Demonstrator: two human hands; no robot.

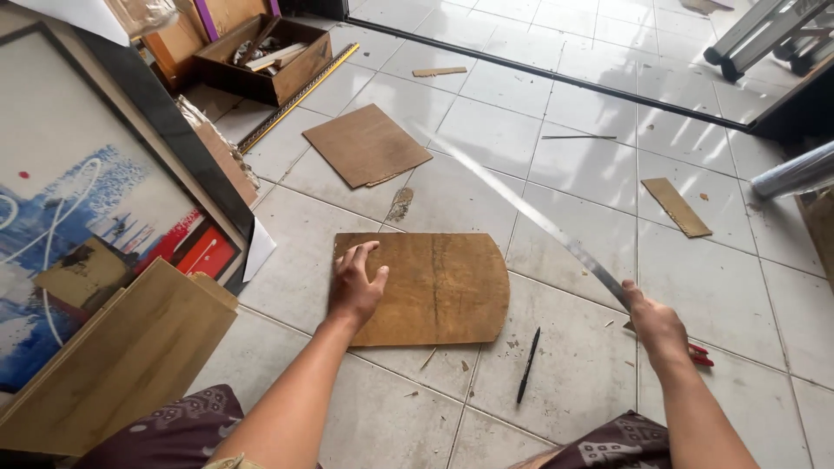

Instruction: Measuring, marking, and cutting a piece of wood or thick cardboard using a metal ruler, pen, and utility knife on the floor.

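I count two hands in view, my left hand and my right hand. Brown boards lying flat on the tiles: two, the rounded board and the square board. One long metal ruler, one black pen, one red-handled cutter. Small wood strips on the floor: two, a wider strip and a short offcut. One framed picture, one wooden box, one yellow ruler
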